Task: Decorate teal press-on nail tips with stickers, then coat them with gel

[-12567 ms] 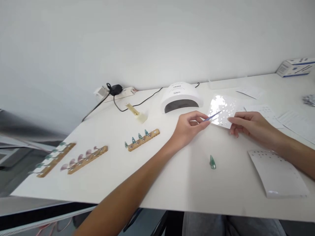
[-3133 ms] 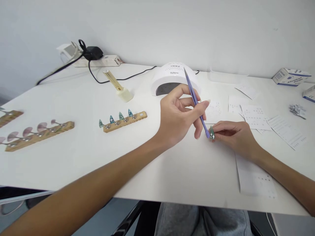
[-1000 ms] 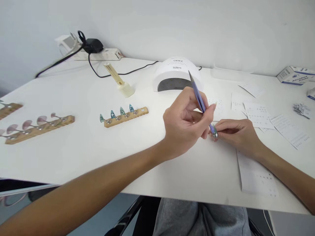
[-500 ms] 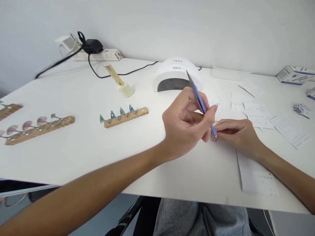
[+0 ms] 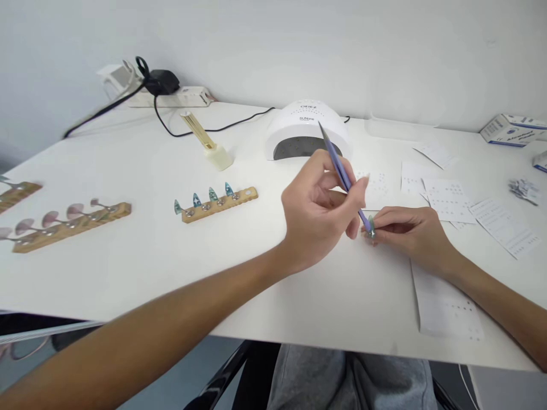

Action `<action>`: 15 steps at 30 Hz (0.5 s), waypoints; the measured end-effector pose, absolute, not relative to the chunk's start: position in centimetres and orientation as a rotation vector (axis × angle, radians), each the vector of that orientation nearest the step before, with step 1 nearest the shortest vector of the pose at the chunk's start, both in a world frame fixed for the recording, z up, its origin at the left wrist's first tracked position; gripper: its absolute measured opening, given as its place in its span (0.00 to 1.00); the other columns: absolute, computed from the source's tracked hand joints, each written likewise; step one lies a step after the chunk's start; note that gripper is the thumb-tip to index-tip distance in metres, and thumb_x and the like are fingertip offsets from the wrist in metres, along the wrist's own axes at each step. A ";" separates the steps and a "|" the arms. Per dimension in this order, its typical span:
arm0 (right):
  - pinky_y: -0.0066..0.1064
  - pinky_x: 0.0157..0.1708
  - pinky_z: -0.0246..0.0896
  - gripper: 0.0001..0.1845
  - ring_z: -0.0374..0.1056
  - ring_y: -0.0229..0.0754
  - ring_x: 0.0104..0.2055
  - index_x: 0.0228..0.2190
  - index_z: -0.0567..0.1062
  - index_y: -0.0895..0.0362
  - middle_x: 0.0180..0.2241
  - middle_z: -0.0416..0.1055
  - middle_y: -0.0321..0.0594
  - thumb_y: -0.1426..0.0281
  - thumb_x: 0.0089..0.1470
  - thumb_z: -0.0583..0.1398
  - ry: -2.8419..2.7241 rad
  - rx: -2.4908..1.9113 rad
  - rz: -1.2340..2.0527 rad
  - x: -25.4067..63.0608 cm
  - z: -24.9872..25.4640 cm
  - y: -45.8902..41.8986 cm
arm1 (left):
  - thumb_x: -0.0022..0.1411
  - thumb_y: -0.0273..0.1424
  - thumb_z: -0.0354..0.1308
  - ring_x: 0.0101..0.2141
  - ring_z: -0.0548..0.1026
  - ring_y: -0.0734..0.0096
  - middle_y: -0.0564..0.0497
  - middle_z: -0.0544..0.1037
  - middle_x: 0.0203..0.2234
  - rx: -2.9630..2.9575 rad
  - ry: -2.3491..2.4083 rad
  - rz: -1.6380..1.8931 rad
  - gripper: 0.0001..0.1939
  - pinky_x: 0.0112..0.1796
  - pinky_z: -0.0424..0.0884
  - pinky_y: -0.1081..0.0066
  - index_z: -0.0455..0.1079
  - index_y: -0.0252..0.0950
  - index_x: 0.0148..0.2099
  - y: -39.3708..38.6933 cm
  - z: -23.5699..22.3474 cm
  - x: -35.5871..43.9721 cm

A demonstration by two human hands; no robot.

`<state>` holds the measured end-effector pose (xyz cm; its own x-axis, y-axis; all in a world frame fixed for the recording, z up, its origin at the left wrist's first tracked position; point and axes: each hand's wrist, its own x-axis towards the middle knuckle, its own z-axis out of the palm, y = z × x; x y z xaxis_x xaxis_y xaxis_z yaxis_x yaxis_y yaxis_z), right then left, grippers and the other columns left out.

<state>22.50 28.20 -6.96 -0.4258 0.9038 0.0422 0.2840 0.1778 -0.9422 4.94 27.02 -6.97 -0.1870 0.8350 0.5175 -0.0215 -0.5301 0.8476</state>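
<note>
My left hand (image 5: 318,210) is closed around purple tweezers (image 5: 339,168), their pointed metal end up and away from me. The lower end of the tweezers touches or nearly touches a small green press-on nail (image 5: 371,224). My right hand (image 5: 412,230) pinches this nail at its fingertips; silvery bits show on it, and its lower part is partly hidden by the fingers. To the left, a wooden nail stand (image 5: 220,205) carries several blue-green nails on metal holders. Farther left is another wooden stand (image 5: 72,228) with pink nails.
A white nail lamp (image 5: 305,128) stands at the back, beside a cream bottle (image 5: 217,156) with sticks. Printed sticker sheets (image 5: 448,199) lie to the right, one sheet (image 5: 440,302) under my right forearm. A box (image 5: 513,131) and power strip (image 5: 179,97) are along the wall.
My left hand has shifted slightly left with the tweezers, whose lower end has moved a little up and left, so more of the green nail shows. My right hand has barely moved.
</note>
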 end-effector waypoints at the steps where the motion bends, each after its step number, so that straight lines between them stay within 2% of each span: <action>1: 0.26 0.29 0.70 0.09 0.71 0.36 0.27 0.24 0.83 0.50 0.24 0.76 0.33 0.77 0.45 0.67 -1.821 -1.113 1.261 22.5 -6.9 28.2 | 0.61 0.32 0.62 0.19 0.76 0.76 0.57 0.71 0.23 1.455 0.981 1.804 0.11 0.13 0.69 0.78 0.62 0.38 0.33 27.3 -7.0 4.8; 4: 0.27 0.31 0.72 0.07 0.72 0.36 0.29 0.25 0.83 0.50 0.25 0.77 0.34 0.75 0.45 0.68 -1.808 -1.099 1.279 22.5 -7.0 28.0 | 0.60 0.36 0.64 0.20 0.76 0.76 0.56 0.71 0.26 1.449 1.009 1.848 0.14 0.13 0.69 0.78 0.61 0.38 0.32 28.5 -7.0 4.0; 8: 0.28 0.34 0.74 0.05 0.75 0.39 0.32 0.26 0.83 0.50 0.29 0.79 0.35 0.72 0.45 0.69 -1.786 -1.128 1.250 22.6 -7.0 27.8 | 0.59 0.39 0.66 0.19 0.75 0.77 0.57 0.69 0.25 1.450 1.010 1.866 0.17 0.13 0.68 0.78 0.60 0.37 0.32 29.7 -7.1 3.3; 15: 0.38 0.36 0.77 0.04 0.77 0.45 0.32 0.26 0.84 0.53 0.28 0.81 0.38 0.67 0.43 0.70 -1.750 -1.211 1.252 22.8 -6.5 28.1 | 0.60 0.34 0.64 0.18 0.75 0.76 0.59 0.68 0.20 1.440 1.046 1.771 0.14 0.13 0.67 0.78 0.60 0.38 0.32 29.7 -7.3 3.3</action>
<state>22.83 28.13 -6.45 -0.3534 0.9355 -0.0022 0.3037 0.1125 -0.9461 3.32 29.67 -7.26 -0.2126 0.8479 0.4856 0.0157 -0.4939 0.8694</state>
